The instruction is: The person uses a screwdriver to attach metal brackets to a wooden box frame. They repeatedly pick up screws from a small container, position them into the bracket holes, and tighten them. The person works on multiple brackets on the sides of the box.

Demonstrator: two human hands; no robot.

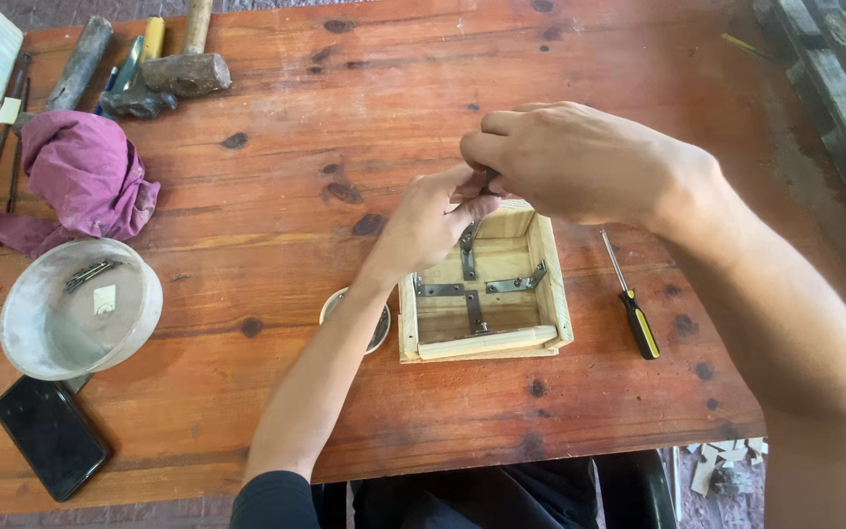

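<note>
On the tabletop (276,225) far left sit a white bowl (80,309) and black phone (49,436). Your left hand (433,220) and right hand (565,162) meet, fingers pinched together on a small dark piece, too hidden to identify, just above the far wall of the open wooden box (487,294) at centre. A yellow-handled screwdriver (631,299) lies just right of the box.

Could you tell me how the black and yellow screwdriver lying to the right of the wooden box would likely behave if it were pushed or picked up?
The screwdriver has a rounded handle and a thin metal shaft, so a sideways push would probably roll it on the table. It looks rigid and probably light. Lying apart from the wooden box, it seems easy to grasp.
</note>
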